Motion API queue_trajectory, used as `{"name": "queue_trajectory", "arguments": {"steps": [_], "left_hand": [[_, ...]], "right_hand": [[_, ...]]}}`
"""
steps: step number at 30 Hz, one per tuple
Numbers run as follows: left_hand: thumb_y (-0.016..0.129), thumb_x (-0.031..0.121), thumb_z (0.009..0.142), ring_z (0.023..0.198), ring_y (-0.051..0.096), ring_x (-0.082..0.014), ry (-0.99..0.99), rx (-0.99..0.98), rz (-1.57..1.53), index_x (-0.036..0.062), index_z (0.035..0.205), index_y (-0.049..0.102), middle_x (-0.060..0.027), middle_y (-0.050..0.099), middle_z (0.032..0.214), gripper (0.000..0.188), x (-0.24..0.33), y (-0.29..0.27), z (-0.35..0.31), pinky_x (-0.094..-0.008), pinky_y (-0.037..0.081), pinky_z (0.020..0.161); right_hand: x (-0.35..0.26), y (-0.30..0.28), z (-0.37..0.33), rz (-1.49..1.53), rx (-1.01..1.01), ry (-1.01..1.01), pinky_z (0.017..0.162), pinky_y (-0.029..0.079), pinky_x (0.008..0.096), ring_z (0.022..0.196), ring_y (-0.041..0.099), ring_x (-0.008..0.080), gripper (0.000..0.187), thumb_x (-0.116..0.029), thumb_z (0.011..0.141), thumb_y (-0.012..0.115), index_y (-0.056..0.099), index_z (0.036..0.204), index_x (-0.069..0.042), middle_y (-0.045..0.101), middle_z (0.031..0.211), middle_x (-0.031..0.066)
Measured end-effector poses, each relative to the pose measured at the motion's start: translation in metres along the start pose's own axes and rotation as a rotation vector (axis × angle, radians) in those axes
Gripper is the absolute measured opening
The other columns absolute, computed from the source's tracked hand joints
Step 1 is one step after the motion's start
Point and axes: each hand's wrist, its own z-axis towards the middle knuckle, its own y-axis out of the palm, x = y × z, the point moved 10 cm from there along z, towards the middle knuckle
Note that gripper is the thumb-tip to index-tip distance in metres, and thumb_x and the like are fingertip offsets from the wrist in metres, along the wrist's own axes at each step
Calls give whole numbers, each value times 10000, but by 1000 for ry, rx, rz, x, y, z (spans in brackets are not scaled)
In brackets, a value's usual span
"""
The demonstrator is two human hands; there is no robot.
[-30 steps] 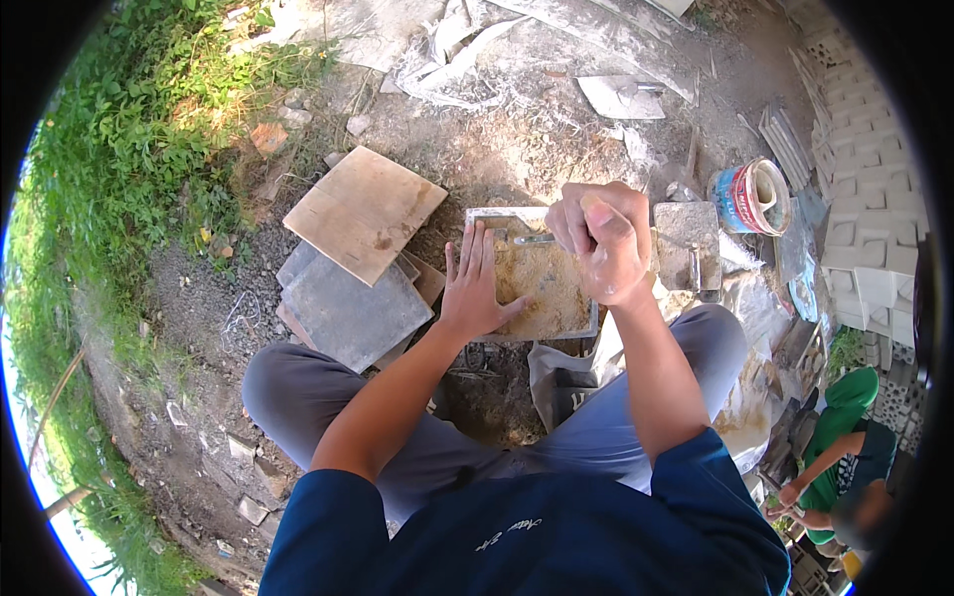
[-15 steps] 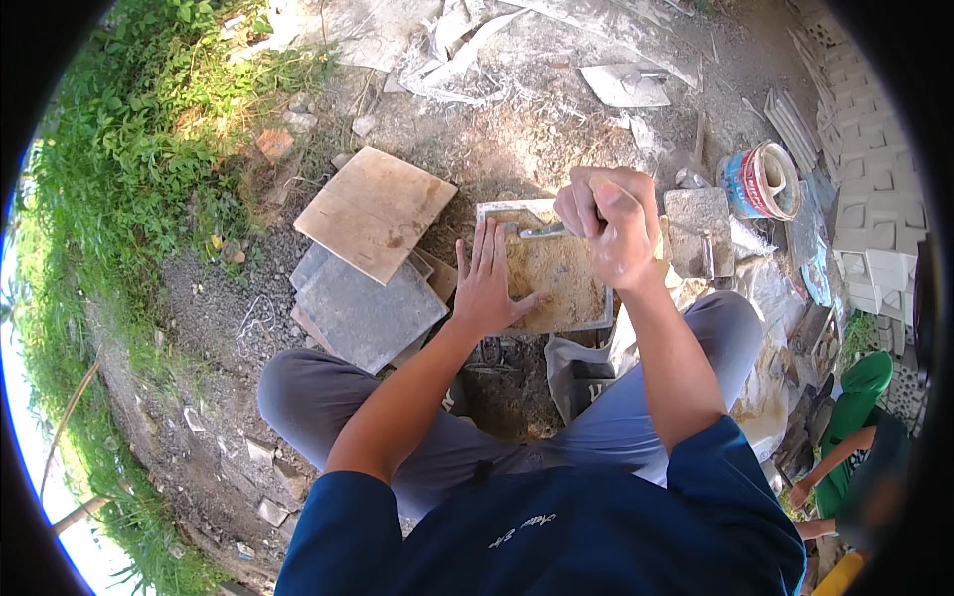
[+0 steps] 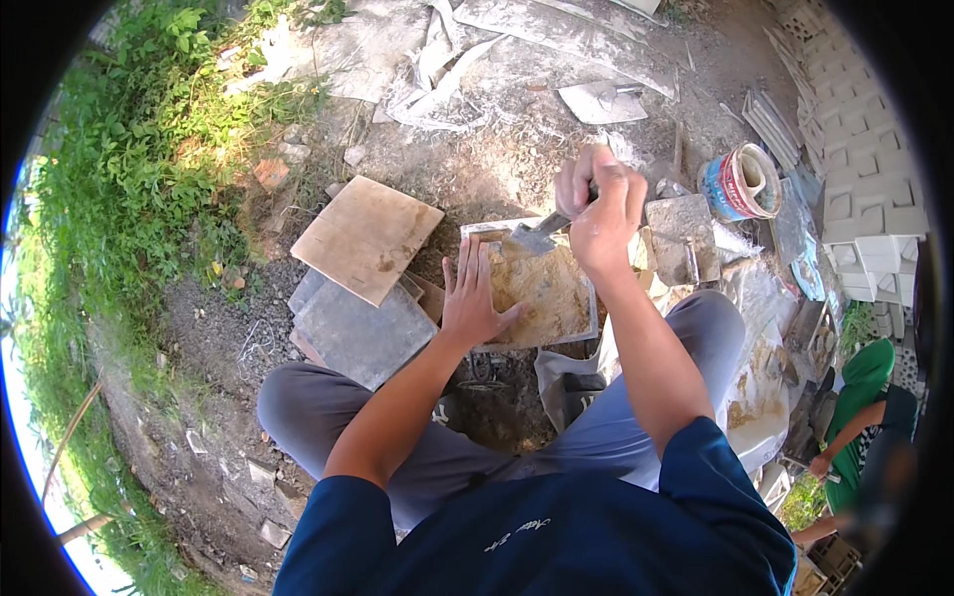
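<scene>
A square tile lies in front of me, its face coated with rough tan mortar and its pale rim showing. My left hand rests on the tile's left side, fingers stretched out and apart. Above the tile's far right part, my right hand is closed round the handle of a scraper. The scraper's flat metal blade points left, over the tile's far edge. Most of its handle is hidden in my fist, and I cannot tell whether the blade touches the mortar.
Stacked left of the tile are a beige tile and a grey tile. On the right stand a mortar-crusted board and a paint bucket. Another person in green crouches at the lower right. A white slab lies farther off.
The scraper's blade has turned and shows its broad face over the tile's far part. My right hand has shifted slightly. The whole view has swung a little.
</scene>
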Motion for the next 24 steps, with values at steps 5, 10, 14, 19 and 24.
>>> {"name": "queue_trajectory", "arguments": {"steps": [5, 10, 14, 19, 24], "left_hand": [[711, 643, 814, 1567, 43, -366, 13, 38, -41, -63, 1570, 154, -235, 118, 1667, 1175, -4, -3, 1, -615, 115, 1224], [718, 519, 874, 1559, 103, -365, 42, 73, -94, 19, 1567, 263, -191, 166, 1666, 968, -10, -8, 5, -617, 146, 1219], [643, 497, 940, 1552, 139, -371, 64, 122, -60, 80, 1552, 334, -179, 191, 1660, 803, -7, -10, 6, -614, 146, 1223], [700, 466, 902, 1552, 143, -366, 102, 127, -38, 140, 1575, 321, -154, 204, 1665, 838, 9, -10, 8, -628, 137, 1220], [703, 601, 826, 1561, 114, -352, 185, 28, 87, 129, 1597, 273, -140, 191, 1675, 1001, 42, -5, 1, -689, 46, 1201]], "right_hand": [[-48, -33, 9, 10, 298, -147, 468, 197, 296, 489, 263, 102, 509, -357, 1100, 409, 361, 683, -69, 334, 554, 8], [-56, -38, 4, -41, 310, -160, 469, 194, 297, 491, 262, 97, 511, -360, 1103, 439, 358, 687, -73, 339, 558, 2], [-40, -45, -10, -100, 230, -54, 464, 203, 291, 494, 268, 88, 517, -370, 1107, 430, 365, 686, -77, 345, 561, -6], [8, -57, -31, -40, -51, 137, 494, 262, 290, 506, 309, 104, 502, -345, 1106, 406, 380, 681, -79, 349, 569, -4], [31, -72, -48, 22, 27, 266, 499, 277, 294, 533, 337, 98, 444, -308, 1077, 529, 414, 727, -62, 379, 598, -16]]}}
